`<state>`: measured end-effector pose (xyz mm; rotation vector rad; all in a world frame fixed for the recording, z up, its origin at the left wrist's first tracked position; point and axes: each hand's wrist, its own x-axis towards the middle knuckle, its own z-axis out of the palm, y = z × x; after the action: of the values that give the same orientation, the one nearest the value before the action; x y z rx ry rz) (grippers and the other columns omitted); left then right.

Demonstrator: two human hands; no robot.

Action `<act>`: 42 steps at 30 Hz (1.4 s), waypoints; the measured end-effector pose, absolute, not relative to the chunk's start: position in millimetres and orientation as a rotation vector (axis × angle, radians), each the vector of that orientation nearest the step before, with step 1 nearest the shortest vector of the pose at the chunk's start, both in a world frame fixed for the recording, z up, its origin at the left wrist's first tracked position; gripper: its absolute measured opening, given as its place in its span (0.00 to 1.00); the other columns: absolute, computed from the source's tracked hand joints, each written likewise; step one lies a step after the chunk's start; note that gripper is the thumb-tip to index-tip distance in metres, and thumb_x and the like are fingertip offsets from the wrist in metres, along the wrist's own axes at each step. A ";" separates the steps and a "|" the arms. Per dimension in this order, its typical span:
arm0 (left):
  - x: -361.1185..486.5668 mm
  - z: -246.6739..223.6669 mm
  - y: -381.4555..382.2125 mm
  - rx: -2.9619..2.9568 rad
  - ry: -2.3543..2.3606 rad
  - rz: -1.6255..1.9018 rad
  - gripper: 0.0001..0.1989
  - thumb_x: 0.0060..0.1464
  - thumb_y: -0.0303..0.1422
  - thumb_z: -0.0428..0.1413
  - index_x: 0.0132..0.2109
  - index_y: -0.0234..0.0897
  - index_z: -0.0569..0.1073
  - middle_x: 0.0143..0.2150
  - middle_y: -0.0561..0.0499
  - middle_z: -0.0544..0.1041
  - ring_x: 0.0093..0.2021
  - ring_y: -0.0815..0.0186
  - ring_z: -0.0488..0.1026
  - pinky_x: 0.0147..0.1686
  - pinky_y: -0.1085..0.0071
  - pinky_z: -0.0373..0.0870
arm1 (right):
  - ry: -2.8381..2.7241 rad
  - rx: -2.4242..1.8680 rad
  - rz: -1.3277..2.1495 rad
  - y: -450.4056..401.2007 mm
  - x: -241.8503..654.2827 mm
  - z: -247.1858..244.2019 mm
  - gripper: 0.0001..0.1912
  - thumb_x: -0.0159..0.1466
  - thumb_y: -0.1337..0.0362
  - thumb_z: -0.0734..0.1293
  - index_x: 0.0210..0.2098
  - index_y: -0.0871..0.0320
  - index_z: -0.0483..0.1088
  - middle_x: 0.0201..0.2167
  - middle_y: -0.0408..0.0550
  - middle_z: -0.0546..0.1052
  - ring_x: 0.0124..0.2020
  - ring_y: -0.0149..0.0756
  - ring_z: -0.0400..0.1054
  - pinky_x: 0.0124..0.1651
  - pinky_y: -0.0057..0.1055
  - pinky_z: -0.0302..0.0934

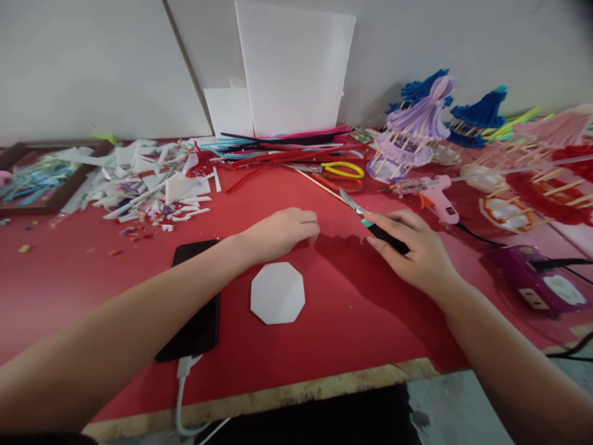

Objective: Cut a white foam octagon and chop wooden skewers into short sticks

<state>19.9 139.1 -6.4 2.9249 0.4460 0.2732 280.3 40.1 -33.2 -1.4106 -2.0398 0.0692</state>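
Note:
My right hand [412,247] grips a utility knife [386,237] by its black handle, the metal blade pointing up and left. My left hand [290,235] is held just beyond a white octagonal foam piece [278,293], with its fingers curled in; whatever they may hold is hidden. The octagon lies flat on the red table [343,334], touched by neither hand. Under my left forearm is a black phone [197,324] with a white cable plugged in.
Behind my left hand are white scraps [152,179]. Pipe cleaners [278,148], yellow-handled scissors [343,169] and white boards [296,68] stand or lie at the back. To the right are a pink glue gun [442,201], a purple power strip [532,278] and tiered fuzzy models [417,130].

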 end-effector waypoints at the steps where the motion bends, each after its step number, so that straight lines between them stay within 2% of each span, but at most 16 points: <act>1: 14.2 -4.7 143.4 2.932 0.489 0.262 0.14 0.50 0.16 0.46 0.34 0.37 0.71 0.36 0.49 0.74 0.34 0.66 0.68 0.35 0.72 0.63 | -2.043 -1.415 0.068 40.1 280.8 -33.2 0.22 0.65 0.65 0.64 0.58 0.47 0.67 0.41 0.49 0.71 0.41 0.39 0.70 0.43 0.38 0.66; 9: -44.4 3.8 176.2 2.970 0.842 0.124 0.13 0.50 0.17 0.46 0.33 0.35 0.71 0.36 0.46 0.74 0.36 0.63 0.70 0.35 0.70 0.64 | -2.054 -1.435 0.074 40.0 280.5 -32.8 0.22 0.65 0.64 0.64 0.58 0.47 0.67 0.40 0.49 0.71 0.38 0.39 0.70 0.40 0.37 0.66; 13: -68.3 13.8 178.9 2.979 0.987 0.055 0.13 0.53 0.20 0.45 0.34 0.35 0.73 0.42 0.45 0.75 0.38 0.63 0.71 0.36 0.69 0.65 | -2.060 -1.453 0.056 40.5 278.3 -32.1 0.21 0.65 0.63 0.63 0.58 0.46 0.67 0.39 0.49 0.71 0.37 0.38 0.69 0.38 0.36 0.66; 17: -87.7 29.2 179.2 2.971 1.156 0.036 0.16 0.58 0.25 0.42 0.40 0.33 0.75 0.45 0.45 0.75 0.45 0.62 0.69 0.48 0.63 0.66 | -2.077 -1.449 0.050 41.0 278.4 -32.3 0.21 0.65 0.63 0.63 0.58 0.46 0.67 0.38 0.49 0.71 0.37 0.38 0.69 0.38 0.36 0.66; 21: -97.9 39.2 169.4 2.940 1.336 0.170 0.22 0.63 0.31 0.35 0.50 0.30 0.72 0.54 0.47 0.69 0.55 0.61 0.60 0.60 0.52 0.55 | -2.091 -1.452 0.064 41.0 281.3 -34.7 0.22 0.65 0.62 0.63 0.59 0.46 0.66 0.39 0.49 0.71 0.37 0.39 0.69 0.38 0.36 0.66; 22: -96.8 39.5 162.9 2.918 1.391 0.220 0.22 0.64 0.32 0.34 0.51 0.32 0.71 0.55 0.48 0.68 0.56 0.60 0.59 0.60 0.52 0.55 | -2.096 -1.451 0.068 40.9 281.9 -35.3 0.22 0.65 0.62 0.63 0.59 0.46 0.66 0.40 0.49 0.71 0.37 0.39 0.69 0.38 0.36 0.66; 24: -89.2 37.3 143.8 2.812 1.536 0.356 0.19 0.65 0.37 0.39 0.49 0.37 0.72 0.51 0.50 0.71 0.53 0.60 0.62 0.60 0.54 0.58 | -2.105 -1.453 0.067 40.8 282.2 -36.0 0.22 0.65 0.62 0.63 0.59 0.46 0.66 0.40 0.49 0.71 0.38 0.39 0.69 0.39 0.37 0.66; 27: -67.3 28.3 101.5 2.774 1.553 0.320 0.20 0.59 0.49 0.50 0.45 0.36 0.70 0.43 0.44 0.74 0.49 0.52 0.68 0.50 0.52 0.67 | -2.109 -1.462 0.046 40.4 280.9 -35.4 0.22 0.65 0.62 0.63 0.59 0.46 0.66 0.41 0.50 0.71 0.39 0.40 0.69 0.39 0.37 0.66; 29: -51.7 21.2 70.2 2.703 1.572 0.309 0.30 0.49 0.57 0.55 0.45 0.34 0.69 0.42 0.41 0.74 0.47 0.48 0.70 0.45 0.52 0.69 | -2.105 -1.465 0.036 40.1 279.6 -34.3 0.22 0.65 0.62 0.63 0.58 0.46 0.67 0.40 0.50 0.71 0.39 0.40 0.69 0.38 0.37 0.66; 31: -40.5 15.4 44.9 2.641 1.467 0.188 0.42 0.39 0.62 0.59 0.49 0.31 0.66 0.46 0.37 0.74 0.48 0.45 0.70 0.45 0.50 0.70 | -2.100 -1.467 0.040 39.7 278.7 -33.2 0.22 0.65 0.62 0.63 0.58 0.47 0.67 0.40 0.50 0.71 0.39 0.40 0.69 0.39 0.37 0.65; 32: -37.6 13.3 36.5 2.616 1.400 0.137 0.46 0.34 0.61 0.62 0.52 0.30 0.64 0.48 0.36 0.73 0.50 0.44 0.70 0.46 0.50 0.70 | -2.097 -1.469 0.042 39.5 278.4 -32.7 0.21 0.65 0.62 0.63 0.58 0.47 0.67 0.40 0.50 0.71 0.39 0.40 0.69 0.39 0.37 0.65; 33: -36.4 11.8 31.6 2.602 1.332 0.128 0.47 0.33 0.58 0.65 0.53 0.30 0.62 0.51 0.35 0.72 0.51 0.45 0.69 0.47 0.51 0.71 | -2.097 -1.473 0.041 39.3 278.2 -32.3 0.21 0.65 0.62 0.63 0.58 0.48 0.68 0.40 0.50 0.71 0.39 0.40 0.69 0.39 0.37 0.65; 35: -38.8 11.2 30.7 2.561 1.169 0.113 0.43 0.39 0.48 0.67 0.55 0.30 0.60 0.54 0.35 0.71 0.54 0.48 0.69 0.50 0.55 0.71 | -2.097 -1.481 0.036 38.9 277.8 -31.9 0.21 0.65 0.62 0.63 0.58 0.48 0.68 0.41 0.50 0.71 0.39 0.41 0.70 0.39 0.38 0.65; 38: -46.9 15.7 39.9 2.509 0.911 0.082 0.32 0.50 0.33 0.61 0.59 0.32 0.56 0.60 0.35 0.67 0.60 0.54 0.66 0.55 0.59 0.69 | -2.100 -1.491 0.037 38.7 277.0 -32.0 0.21 0.65 0.61 0.63 0.57 0.48 0.68 0.40 0.50 0.71 0.38 0.40 0.70 0.39 0.37 0.65; 40: -49.7 19.7 42.7 2.549 0.813 0.054 0.32 0.50 0.25 0.55 0.62 0.34 0.55 0.65 0.35 0.61 0.66 0.54 0.58 0.58 0.58 0.66 | -2.099 -1.497 0.040 39.2 276.5 -32.6 0.20 0.65 0.61 0.63 0.57 0.47 0.68 0.40 0.50 0.72 0.37 0.40 0.70 0.38 0.37 0.65; 42: -47.7 21.5 39.3 2.646 0.804 0.041 0.33 0.48 0.22 0.52 0.62 0.35 0.57 0.68 0.38 0.58 0.69 0.51 0.50 0.61 0.54 0.63 | -2.091 -1.518 0.036 40.0 276.2 -33.1 0.20 0.65 0.61 0.63 0.57 0.47 0.68 0.40 0.50 0.72 0.37 0.40 0.70 0.38 0.38 0.66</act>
<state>-47.7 39.3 21.5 2.6462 0.8036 0.0414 276.2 40.0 -33.1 -1.5178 -2.0907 0.0357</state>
